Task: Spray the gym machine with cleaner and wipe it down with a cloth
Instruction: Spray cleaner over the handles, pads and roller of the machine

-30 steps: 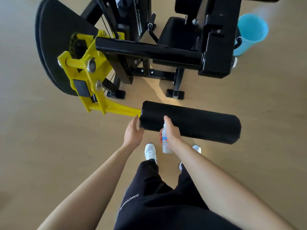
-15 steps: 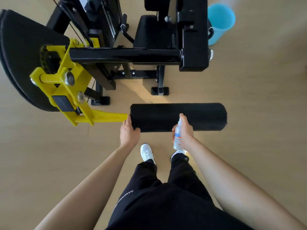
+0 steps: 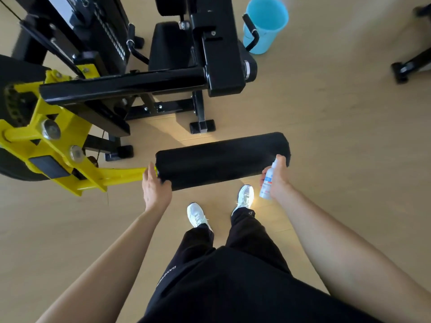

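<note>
Nearest: gripping the roller pad (image 3: 221,159) at its left end with the left hand (image 3: 155,190), fingers curled round the edge. Clasping an upright spray bottle (image 3: 267,183) in the right hand (image 3: 278,179), nozzle just beside the pad's right end. Lying crosswise, left to right, just beyond both hands. Probably spraying along that axis next. Farther off: yellow lever arm (image 3: 112,178), then the rest of the gym machine (image 3: 130,86). No cloth in sight.

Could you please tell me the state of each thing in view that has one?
roller pad: horizontal on the yellow arm, left end gripped.
spray bottle: upright, held at the pad's right end.
left hand: grips roller pad.
right hand: grips spray bottle.
blue bucket: upright on floor.
</note>
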The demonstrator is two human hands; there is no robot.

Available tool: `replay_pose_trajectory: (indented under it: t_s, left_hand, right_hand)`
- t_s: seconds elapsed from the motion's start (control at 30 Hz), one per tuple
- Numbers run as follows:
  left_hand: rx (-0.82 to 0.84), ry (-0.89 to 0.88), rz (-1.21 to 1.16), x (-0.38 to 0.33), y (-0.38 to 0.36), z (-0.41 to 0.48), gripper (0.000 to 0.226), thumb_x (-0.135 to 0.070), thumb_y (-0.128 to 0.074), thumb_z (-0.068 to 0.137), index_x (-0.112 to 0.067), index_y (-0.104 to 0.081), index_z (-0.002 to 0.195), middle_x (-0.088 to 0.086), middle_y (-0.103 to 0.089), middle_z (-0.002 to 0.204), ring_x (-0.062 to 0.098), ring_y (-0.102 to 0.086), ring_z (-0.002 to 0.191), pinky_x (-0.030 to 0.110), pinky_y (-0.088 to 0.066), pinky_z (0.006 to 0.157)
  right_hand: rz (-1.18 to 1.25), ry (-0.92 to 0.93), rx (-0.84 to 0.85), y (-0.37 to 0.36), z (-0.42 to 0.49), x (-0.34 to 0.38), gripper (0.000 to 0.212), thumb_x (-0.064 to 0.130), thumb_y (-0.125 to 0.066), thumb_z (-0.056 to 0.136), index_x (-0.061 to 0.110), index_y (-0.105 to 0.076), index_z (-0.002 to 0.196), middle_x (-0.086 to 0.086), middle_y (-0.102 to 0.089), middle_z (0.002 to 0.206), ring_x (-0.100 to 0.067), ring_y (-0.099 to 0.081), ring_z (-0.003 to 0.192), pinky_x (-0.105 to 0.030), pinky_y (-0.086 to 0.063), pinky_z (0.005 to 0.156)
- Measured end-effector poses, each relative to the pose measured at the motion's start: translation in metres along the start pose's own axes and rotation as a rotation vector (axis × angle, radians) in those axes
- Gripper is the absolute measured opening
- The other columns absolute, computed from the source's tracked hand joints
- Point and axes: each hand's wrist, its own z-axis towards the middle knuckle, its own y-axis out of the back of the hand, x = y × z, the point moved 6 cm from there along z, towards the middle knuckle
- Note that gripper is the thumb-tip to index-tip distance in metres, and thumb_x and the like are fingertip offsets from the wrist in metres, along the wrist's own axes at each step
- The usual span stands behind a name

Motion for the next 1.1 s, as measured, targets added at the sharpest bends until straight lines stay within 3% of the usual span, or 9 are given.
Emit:
replay_pose_trajectory:
  t_s: [0.2,0.3,0.43,0.53,0.67,0.8,0.9,1.0,1.1]
  left_hand:
    - [-0.027,-0.001,0.047,-0.016,-0.012,0.002,0.077,-0.002,-0.051,0.091,-0.022,-0.025,0.161,0.008,-0.032,0.158,0.034,-0.029,0.144,0.053,-0.037,0.111]
    - [-0.029,0.018,0.048,-0.008,-0.012,-0.004,0.083,0.002,-0.050,0.087,-0.028,-0.023,0.160,0.008,-0.031,0.149,0.035,-0.038,0.136,0.053,-0.045,0.103]
    - [-0.023,0.016,0.014,0.006,-0.013,-0.018,0.083,0.005,-0.048,0.088,-0.026,-0.024,0.161,0.010,-0.031,0.145,0.038,-0.049,0.122,0.050,-0.047,0.098]
    - [0.000,0.009,-0.006,0.013,-0.010,-0.018,0.078,0.005,-0.047,0.093,-0.024,-0.025,0.161,0.010,-0.033,0.146,0.037,-0.053,0.118,0.049,-0.051,0.096]
    - [0.059,-0.002,-0.040,0.023,-0.007,-0.014,0.077,0.007,-0.045,0.093,-0.025,-0.029,0.160,0.004,-0.035,0.145,0.030,-0.054,0.125,0.053,-0.054,0.096]
    - [0.104,0.012,-0.062,0.034,-0.008,-0.025,0.082,0.015,-0.038,0.087,-0.025,-0.032,0.159,0.001,-0.039,0.138,0.025,-0.052,0.132,0.051,-0.054,0.096]
    - [0.134,0.037,-0.088,0.043,-0.009,-0.032,0.081,0.015,-0.037,0.086,-0.025,-0.035,0.157,-0.006,-0.041,0.134,0.021,-0.048,0.138,0.047,-0.052,0.102]
    - [0.112,0.052,-0.076,0.044,0.001,-0.028,0.074,0.012,-0.039,0.088,-0.023,-0.043,0.152,0.000,-0.048,0.141,0.023,-0.048,0.136,0.042,-0.048,0.106]
    - [0.050,0.048,-0.106,0.033,0.012,-0.015,0.067,0.007,-0.043,0.092,-0.018,-0.041,0.154,0.004,-0.047,0.150,0.024,-0.047,0.138,0.047,-0.046,0.110]
  right_hand:
    - [0.029,0.011,-0.004,0.011,0.011,0.004,0.059,0.072,-0.046,0.083,0.015,-0.053,0.071,-0.003,-0.056,0.067,-0.017,-0.053,0.056,-0.025,-0.047,0.062]
    - [-0.029,0.006,0.053,-0.003,0.005,-0.003,0.063,0.076,-0.051,0.076,0.015,-0.053,0.063,-0.003,-0.057,0.061,-0.018,-0.054,0.054,-0.028,-0.048,0.064]
    - [-0.182,0.045,0.144,-0.037,-0.012,-0.019,0.059,0.064,-0.051,0.077,0.009,-0.052,0.054,-0.010,-0.056,0.057,-0.024,-0.053,0.048,-0.033,-0.051,0.063]
    - [-0.286,0.082,0.180,-0.061,-0.019,-0.038,0.062,0.070,-0.050,0.081,0.009,-0.060,0.079,-0.009,-0.062,0.065,-0.023,-0.062,0.060,-0.033,-0.055,0.065]
    - [-0.362,0.065,0.241,-0.094,-0.034,-0.055,0.084,0.085,-0.051,0.077,0.007,-0.064,0.106,-0.009,-0.067,0.080,-0.022,-0.067,0.070,-0.031,-0.057,0.068]
    - [-0.405,0.131,0.314,-0.130,-0.058,-0.062,0.055,0.056,-0.050,0.096,0.004,-0.055,0.080,-0.008,-0.054,0.060,-0.017,-0.051,0.045,-0.019,-0.045,0.043]
    - [-0.429,0.162,0.333,-0.158,-0.075,-0.069,0.057,0.056,-0.048,0.093,0.005,-0.054,0.068,-0.010,-0.057,0.060,-0.019,-0.053,0.042,-0.025,-0.046,0.054]
    - [-0.447,0.147,0.344,-0.171,-0.081,-0.076,0.062,0.064,-0.050,0.093,0.007,-0.058,0.070,-0.006,-0.058,0.058,-0.019,-0.056,0.045,-0.027,-0.047,0.057]
    - [-0.390,0.137,0.375,-0.170,-0.081,-0.075,0.062,0.065,-0.054,0.090,0.007,-0.056,0.066,-0.009,-0.057,0.061,-0.020,-0.053,0.046,-0.029,-0.049,0.058]
